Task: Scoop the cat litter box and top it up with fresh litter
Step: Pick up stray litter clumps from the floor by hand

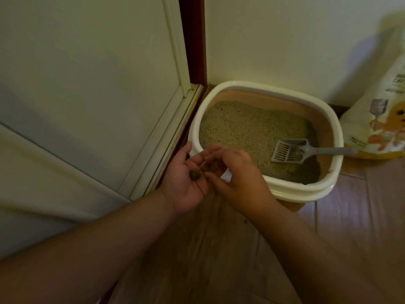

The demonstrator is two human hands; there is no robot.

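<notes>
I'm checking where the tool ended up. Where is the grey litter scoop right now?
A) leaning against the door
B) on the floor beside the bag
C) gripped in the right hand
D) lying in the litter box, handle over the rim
D: the grey litter scoop lies on the litter inside the litter box, its handle resting over the right rim, with neither hand touching it.
</notes>
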